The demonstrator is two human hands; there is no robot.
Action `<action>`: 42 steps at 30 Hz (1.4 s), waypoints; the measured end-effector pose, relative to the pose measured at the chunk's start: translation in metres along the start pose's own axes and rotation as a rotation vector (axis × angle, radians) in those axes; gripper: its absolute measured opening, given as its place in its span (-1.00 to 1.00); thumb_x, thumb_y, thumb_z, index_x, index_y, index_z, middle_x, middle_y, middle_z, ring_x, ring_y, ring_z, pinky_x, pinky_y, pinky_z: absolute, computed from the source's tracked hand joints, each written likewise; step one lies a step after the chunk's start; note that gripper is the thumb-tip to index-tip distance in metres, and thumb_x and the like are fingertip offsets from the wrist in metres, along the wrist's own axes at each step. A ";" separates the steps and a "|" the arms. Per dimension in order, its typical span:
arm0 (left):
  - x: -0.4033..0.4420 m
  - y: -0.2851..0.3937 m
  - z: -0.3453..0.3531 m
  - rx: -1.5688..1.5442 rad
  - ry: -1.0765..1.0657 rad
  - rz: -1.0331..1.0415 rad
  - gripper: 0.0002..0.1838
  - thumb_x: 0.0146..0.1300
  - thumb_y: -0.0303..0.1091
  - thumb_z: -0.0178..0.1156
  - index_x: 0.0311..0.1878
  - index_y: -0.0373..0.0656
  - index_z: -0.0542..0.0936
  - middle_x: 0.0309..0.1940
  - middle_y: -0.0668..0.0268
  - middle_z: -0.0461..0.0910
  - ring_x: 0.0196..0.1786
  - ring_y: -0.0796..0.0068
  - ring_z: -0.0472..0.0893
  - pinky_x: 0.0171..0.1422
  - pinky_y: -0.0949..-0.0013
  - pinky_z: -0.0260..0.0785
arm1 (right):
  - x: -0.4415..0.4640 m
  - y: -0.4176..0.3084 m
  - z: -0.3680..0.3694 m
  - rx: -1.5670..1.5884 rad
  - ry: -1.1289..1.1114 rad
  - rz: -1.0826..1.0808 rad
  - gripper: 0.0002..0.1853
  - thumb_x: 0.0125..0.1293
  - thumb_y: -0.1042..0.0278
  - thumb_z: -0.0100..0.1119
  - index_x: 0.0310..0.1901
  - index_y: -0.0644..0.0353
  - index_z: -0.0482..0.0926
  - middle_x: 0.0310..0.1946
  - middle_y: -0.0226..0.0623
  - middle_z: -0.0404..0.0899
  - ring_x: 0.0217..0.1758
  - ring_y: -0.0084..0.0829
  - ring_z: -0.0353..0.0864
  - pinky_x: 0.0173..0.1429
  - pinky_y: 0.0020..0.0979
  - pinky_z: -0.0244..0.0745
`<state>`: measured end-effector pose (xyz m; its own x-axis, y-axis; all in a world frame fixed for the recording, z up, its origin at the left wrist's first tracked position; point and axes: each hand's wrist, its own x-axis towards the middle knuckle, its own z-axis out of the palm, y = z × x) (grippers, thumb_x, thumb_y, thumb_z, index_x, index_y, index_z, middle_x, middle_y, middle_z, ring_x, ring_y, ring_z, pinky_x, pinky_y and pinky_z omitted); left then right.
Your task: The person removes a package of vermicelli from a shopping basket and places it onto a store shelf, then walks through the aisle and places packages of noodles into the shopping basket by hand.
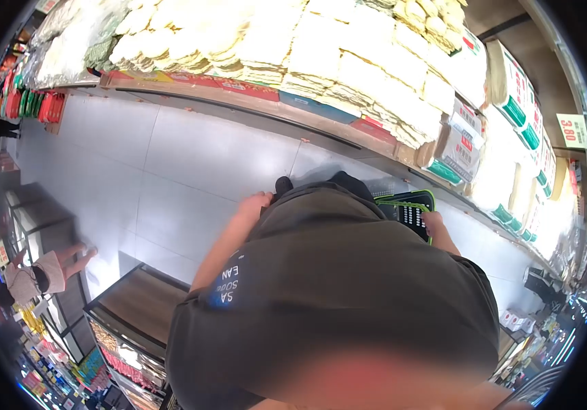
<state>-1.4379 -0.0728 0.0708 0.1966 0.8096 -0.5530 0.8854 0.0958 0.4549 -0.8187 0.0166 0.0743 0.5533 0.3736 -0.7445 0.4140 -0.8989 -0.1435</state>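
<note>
My right hand (432, 220) is closed around the green handle of a black shopping basket (413, 217), which hangs at my right side. Part of the basket is hidden behind my dark shirt. On the other side, my left hand (256, 202) hangs low beside my leg, close to a dark shoe (283, 184). Its fingers look bent, but their tips are partly hidden, and I make out nothing held in it. In front of me is a long display shelf (239, 98) stacked with pale, flat, layered goods (321, 51), brightly lit.
Packaged goods (461, 140) with green and white wrapping stand at the right, near a price sign (572, 130). Grey tiled floor (170, 171) lies before the shelf. A display case (133, 304) is behind me at left. Another person (41, 273) stands at far left.
</note>
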 end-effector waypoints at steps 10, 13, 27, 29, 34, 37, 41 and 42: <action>0.023 -0.055 -0.017 0.042 0.018 0.151 -0.70 0.31 -0.14 -0.01 -0.02 -0.04 0.55 -0.14 0.13 0.62 0.00 -0.06 0.60 0.03 0.05 0.46 | -0.027 -0.001 0.001 0.113 0.209 0.031 -0.84 0.16 0.33 0.19 -0.43 0.25 0.55 -0.65 -0.30 0.39 -0.70 -0.37 0.35 -0.63 -0.19 0.15; 0.045 -0.056 -0.051 0.183 0.005 0.170 -0.73 0.32 -0.18 -0.01 -0.03 -0.01 0.56 -0.14 0.17 0.64 0.00 -0.02 0.62 0.05 0.03 0.45 | -0.020 -0.027 0.012 0.247 0.132 -0.006 -0.79 0.21 0.26 0.15 -0.44 0.23 0.53 -0.66 -0.29 0.39 -0.69 -0.36 0.38 -0.63 -0.20 0.20; 0.141 -0.086 -0.200 0.172 -0.027 0.228 -0.71 0.31 -0.13 0.17 -0.06 -0.12 0.54 -0.13 0.08 0.65 -0.01 -0.01 0.63 0.05 -0.02 0.48 | -0.067 -0.174 0.151 0.499 -0.105 0.007 -0.74 0.38 0.17 0.09 -0.40 0.14 0.40 -0.69 -0.34 0.32 -0.77 -0.37 0.30 -0.72 -0.22 0.20; 0.150 -0.112 -0.201 -0.053 -0.089 0.130 -0.71 0.34 -0.12 0.15 -0.07 -0.13 0.53 -0.11 0.07 0.64 -0.01 -0.04 0.62 0.05 -0.03 0.48 | -0.064 -0.161 0.170 0.459 -0.105 -0.015 -0.75 0.41 0.17 0.08 -0.36 0.12 0.39 -0.69 -0.37 0.30 -0.76 -0.39 0.29 -0.72 -0.22 0.20; 0.159 -0.181 -0.236 0.232 -0.157 0.308 -0.73 0.34 -0.11 0.14 -0.07 -0.08 0.53 -0.10 0.12 0.64 -0.01 0.00 0.62 0.05 -0.01 0.47 | -0.116 -0.140 0.206 0.547 -0.213 -0.014 -0.80 0.44 0.17 0.07 -0.25 0.09 0.39 -0.60 -0.45 0.32 -0.63 -0.48 0.32 -0.54 -0.33 0.31; 0.152 -0.212 -0.262 0.348 -0.201 0.462 -0.73 0.31 -0.12 0.16 -0.06 -0.05 0.53 -0.13 0.15 0.63 -0.02 0.04 0.63 0.05 0.02 0.47 | -0.156 -0.144 0.234 0.131 0.066 -0.124 -0.75 0.42 0.22 0.09 -0.02 0.16 0.39 -0.43 -0.27 0.53 -0.46 -0.32 0.53 -0.38 -0.21 0.43; 0.165 -0.231 -0.270 0.393 -0.259 0.563 -0.73 0.29 -0.13 0.19 -0.05 -0.04 0.53 -0.14 0.18 0.62 -0.02 0.08 0.63 0.04 0.03 0.46 | -0.199 -0.143 0.254 -0.174 0.391 -0.308 -0.53 0.34 0.30 0.11 0.25 0.12 0.30 -0.02 0.25 0.59 0.10 0.23 0.56 0.14 0.05 0.48; 0.169 -0.229 -0.273 0.430 -0.260 0.600 -0.73 0.29 -0.13 0.20 -0.05 -0.04 0.53 -0.14 0.18 0.62 -0.02 0.08 0.63 0.04 0.03 0.46 | -0.209 -0.144 0.255 -0.142 0.407 -0.304 -0.54 0.35 0.32 0.11 0.26 0.11 0.30 -0.02 0.22 0.60 0.08 0.25 0.56 0.13 0.06 0.48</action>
<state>-1.7223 0.2002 0.0638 0.7387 0.4851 -0.4679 0.6713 -0.5916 0.4465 -1.1780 0.0100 0.0843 0.6172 0.6968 -0.3654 0.6776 -0.7068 -0.2033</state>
